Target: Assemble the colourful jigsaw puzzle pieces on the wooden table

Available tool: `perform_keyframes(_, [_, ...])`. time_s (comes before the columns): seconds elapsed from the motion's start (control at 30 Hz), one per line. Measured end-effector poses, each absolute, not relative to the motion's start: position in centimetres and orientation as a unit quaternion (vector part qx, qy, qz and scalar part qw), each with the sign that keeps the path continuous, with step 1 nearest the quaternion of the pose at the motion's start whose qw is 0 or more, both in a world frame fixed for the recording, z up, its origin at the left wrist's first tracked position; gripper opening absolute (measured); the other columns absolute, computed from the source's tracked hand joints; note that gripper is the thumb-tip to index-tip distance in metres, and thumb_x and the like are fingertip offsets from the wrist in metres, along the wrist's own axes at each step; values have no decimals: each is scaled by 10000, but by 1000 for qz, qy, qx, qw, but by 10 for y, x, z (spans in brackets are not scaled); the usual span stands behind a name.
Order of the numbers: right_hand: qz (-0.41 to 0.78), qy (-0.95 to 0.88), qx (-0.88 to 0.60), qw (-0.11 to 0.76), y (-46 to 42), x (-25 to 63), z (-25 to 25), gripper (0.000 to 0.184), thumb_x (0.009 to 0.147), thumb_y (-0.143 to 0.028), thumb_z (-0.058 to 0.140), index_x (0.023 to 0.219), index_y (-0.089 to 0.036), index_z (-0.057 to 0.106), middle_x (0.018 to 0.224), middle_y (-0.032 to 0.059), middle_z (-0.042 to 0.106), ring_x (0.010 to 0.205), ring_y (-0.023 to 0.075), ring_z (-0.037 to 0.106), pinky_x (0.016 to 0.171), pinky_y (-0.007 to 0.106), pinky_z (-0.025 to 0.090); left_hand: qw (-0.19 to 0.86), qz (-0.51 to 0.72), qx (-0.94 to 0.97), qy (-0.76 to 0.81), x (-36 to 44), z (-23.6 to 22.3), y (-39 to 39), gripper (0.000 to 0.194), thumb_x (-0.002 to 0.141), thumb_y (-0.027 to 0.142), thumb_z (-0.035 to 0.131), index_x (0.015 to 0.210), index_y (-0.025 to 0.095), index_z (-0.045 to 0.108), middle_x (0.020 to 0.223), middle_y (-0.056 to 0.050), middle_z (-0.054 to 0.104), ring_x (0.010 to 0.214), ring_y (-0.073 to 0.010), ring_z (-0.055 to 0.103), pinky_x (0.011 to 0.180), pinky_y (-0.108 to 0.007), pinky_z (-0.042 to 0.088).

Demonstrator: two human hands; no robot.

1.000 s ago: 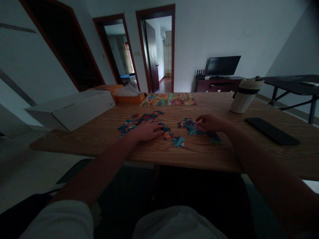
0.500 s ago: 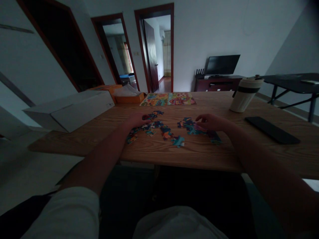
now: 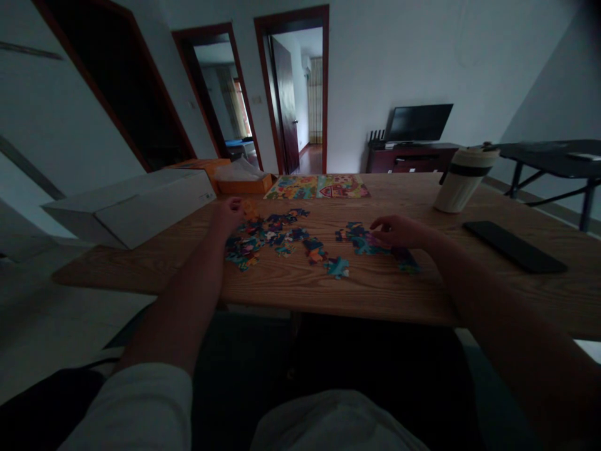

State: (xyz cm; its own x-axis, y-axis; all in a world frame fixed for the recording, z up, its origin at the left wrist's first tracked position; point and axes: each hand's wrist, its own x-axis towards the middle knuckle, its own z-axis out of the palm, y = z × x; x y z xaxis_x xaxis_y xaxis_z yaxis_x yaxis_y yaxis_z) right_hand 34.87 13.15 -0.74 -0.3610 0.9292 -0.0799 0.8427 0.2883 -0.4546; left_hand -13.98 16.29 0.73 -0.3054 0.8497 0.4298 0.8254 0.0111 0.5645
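My left hand (image 3: 228,214) is raised at the far side of the wooden table (image 3: 282,291), its fingertips pinching a small orange jigsaw piece (image 3: 251,210). Below it lies a loose spread of colourful jigsaw pieces (image 3: 263,237). My right hand (image 3: 399,232) rests with curled fingers on a second cluster of pieces (image 3: 361,245), and the palm hides part of it. A single blue piece (image 3: 338,267) lies apart near the table's front edge. Another piece (image 3: 406,262) sits just beyond my right hand.
Two picture cards (image 3: 317,186) lie at the table's far edge beside an orange box (image 3: 244,183). A long white box (image 3: 154,207) overhangs the left side. A white tumbler (image 3: 462,181) and a black phone (image 3: 514,246) stand at the right.
My left hand has moved back and to the left from the pieces, with an orange piece now at its fingertips. Pieces under it have come into view. My right hand has barely moved.
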Motion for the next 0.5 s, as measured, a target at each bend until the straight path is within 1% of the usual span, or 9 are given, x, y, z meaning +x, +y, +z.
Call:
perform_keyframes(0.1, [221, -795, -556, 102, 132, 350, -9, 337, 950, -393, 578, 1214, -203, 668, 890, 82, 773, 671, 198, 701, 588, 297, 532, 24, 439, 546, 713, -148, 10, 160, 376, 922, 265, 516, 1268, 165, 622, 1030, -97, 751, 791, -178, 717, 688, -252, 513])
perform_keyframes(0.23, [219, -796, -554, 104, 134, 351, -10, 345, 945, -411, 589, 1207, -202, 669, 900, 84, 771, 678, 197, 703, 593, 294, 529, -5, 467, 509, 724, -157, 15, 160, 354, 941, 246, 496, 1266, 164, 612, 1067, -102, 741, 841, -191, 721, 697, -261, 516])
perform_keyframes(0.4, [227, -801, -545, 98, 132, 352, -7, 344, 953, -419, 587, 1199, -192, 666, 876, 82, 768, 680, 197, 704, 598, 293, 529, -94, 421, 532, 729, -179, 27, 153, 300, 950, 275, 513, 1209, 188, 637, 1093, -101, 736, 944, -236, 703, 819, -335, 524])
perform_keyframes(0.5, [222, -799, -550, 99, 132, 352, -8, 354, 949, -430, 597, 1207, -198, 669, 885, 76, 771, 702, 196, 712, 604, 284, 529, -100, 387, 566, 721, -195, 26, 140, 293, 945, 277, 525, 1204, 211, 647, 1093, -93, 739, 939, -238, 708, 846, -353, 528])
